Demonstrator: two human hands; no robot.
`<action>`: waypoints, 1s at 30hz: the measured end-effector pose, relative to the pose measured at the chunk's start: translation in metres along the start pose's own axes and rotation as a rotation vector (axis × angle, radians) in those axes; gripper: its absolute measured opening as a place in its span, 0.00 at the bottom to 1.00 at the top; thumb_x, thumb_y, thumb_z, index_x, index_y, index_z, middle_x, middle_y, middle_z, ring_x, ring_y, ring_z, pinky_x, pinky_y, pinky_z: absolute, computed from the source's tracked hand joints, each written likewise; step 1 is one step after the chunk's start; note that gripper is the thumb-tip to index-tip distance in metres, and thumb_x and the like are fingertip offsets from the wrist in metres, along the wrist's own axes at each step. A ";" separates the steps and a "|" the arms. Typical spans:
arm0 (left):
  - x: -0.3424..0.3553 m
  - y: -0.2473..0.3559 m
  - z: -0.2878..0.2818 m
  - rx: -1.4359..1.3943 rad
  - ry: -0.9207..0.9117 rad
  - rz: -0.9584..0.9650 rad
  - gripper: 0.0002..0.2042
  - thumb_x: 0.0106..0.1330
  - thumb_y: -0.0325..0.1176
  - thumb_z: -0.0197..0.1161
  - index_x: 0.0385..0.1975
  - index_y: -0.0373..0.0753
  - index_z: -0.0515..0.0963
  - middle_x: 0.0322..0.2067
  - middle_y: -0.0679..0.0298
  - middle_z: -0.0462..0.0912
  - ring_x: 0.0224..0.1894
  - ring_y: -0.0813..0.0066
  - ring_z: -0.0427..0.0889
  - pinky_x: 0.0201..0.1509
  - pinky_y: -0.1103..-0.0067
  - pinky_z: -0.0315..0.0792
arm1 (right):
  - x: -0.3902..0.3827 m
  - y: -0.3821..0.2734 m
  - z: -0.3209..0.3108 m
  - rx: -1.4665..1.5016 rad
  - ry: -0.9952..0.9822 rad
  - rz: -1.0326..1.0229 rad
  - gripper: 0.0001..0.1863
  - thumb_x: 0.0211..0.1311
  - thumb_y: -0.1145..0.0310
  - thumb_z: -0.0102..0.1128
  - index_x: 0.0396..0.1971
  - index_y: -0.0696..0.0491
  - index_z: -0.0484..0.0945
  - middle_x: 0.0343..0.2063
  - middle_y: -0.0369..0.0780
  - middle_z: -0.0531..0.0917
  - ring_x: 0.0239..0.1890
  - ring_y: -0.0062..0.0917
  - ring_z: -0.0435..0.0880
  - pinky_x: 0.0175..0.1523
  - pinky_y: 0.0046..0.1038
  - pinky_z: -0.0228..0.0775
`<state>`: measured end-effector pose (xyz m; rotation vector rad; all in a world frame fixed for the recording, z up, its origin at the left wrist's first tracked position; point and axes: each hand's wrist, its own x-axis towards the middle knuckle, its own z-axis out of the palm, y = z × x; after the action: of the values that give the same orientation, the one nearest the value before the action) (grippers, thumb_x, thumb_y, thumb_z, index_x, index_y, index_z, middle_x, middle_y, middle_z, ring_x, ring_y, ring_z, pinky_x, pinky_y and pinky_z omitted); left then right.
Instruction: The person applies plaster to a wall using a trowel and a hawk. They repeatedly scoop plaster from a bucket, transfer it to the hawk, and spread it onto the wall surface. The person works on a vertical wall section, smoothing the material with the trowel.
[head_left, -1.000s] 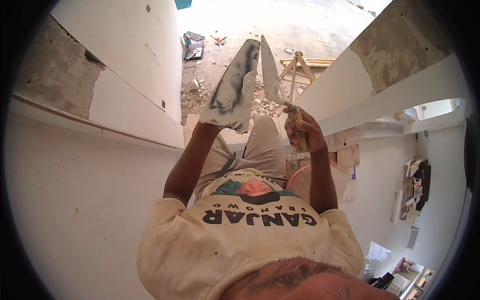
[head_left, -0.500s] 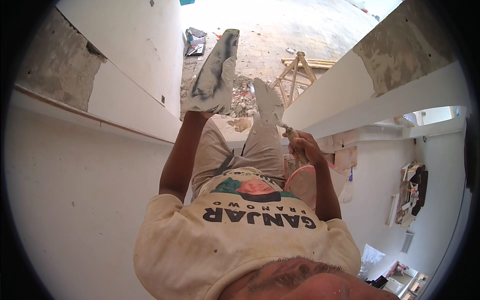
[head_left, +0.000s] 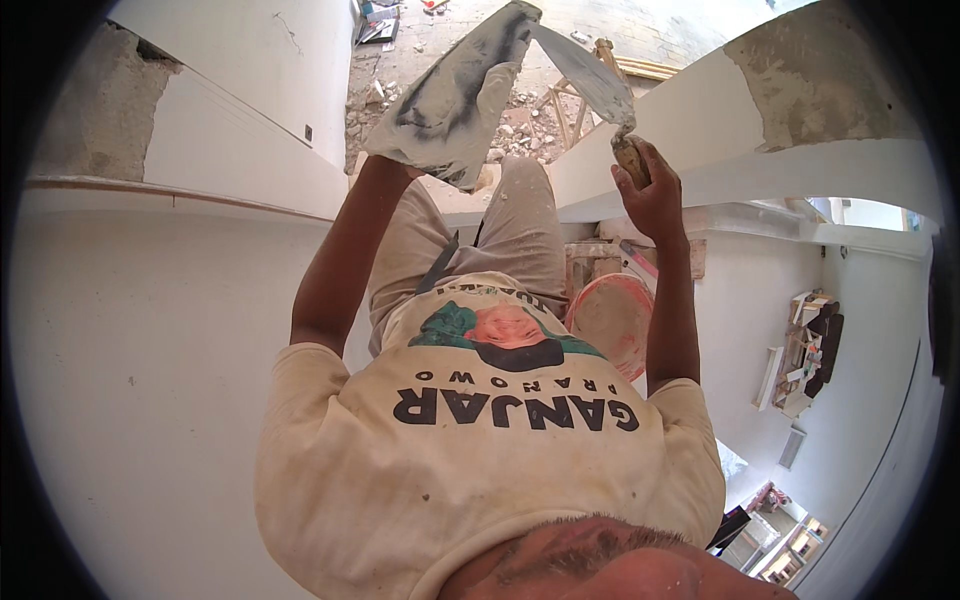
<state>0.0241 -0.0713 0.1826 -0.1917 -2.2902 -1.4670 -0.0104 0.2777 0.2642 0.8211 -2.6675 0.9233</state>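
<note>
My left hand [head_left: 396,169] holds up a long, tapered plasterer's float [head_left: 450,100] from below; its fingers are hidden beneath it. Wet grey-white plaster with dark streaks covers the float's upturned face. In my right hand [head_left: 655,195], the fingers are wrapped round the wooden handle of a pointing trowel [head_left: 585,75]. The trowel's blade is smeared with plaster and slants up and left, its tip at the far end of the float. I cannot tell whether the two touch.
A pinkish round bucket [head_left: 612,320] stands by my right side. Rubble [head_left: 520,125] lies beyond my knees, near a wooden trestle [head_left: 570,105]. White walls rise on both sides; the right wall has a bare grey patch [head_left: 820,75]. Shelves with odds and ends [head_left: 808,350] stand far right.
The trowel has moved up and right and turned, so its tip now meets the float's far end in view. The float has shifted farther away and tilted rightward.
</note>
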 end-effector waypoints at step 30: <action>-0.002 -0.043 0.011 -1.839 -0.471 -0.683 0.21 0.74 0.43 0.48 0.61 0.39 0.67 0.56 0.56 0.76 0.55 0.62 0.77 0.61 0.62 0.74 | -0.033 0.000 0.021 0.036 -0.265 -0.050 0.25 0.50 0.72 0.68 0.52 0.58 0.78 0.38 0.45 0.82 0.38 0.39 0.85 0.44 0.34 0.79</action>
<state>0.0088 -0.0800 0.1418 -0.2426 -0.3502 -3.6351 0.0173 0.2788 0.2357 1.0830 -2.8424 0.9092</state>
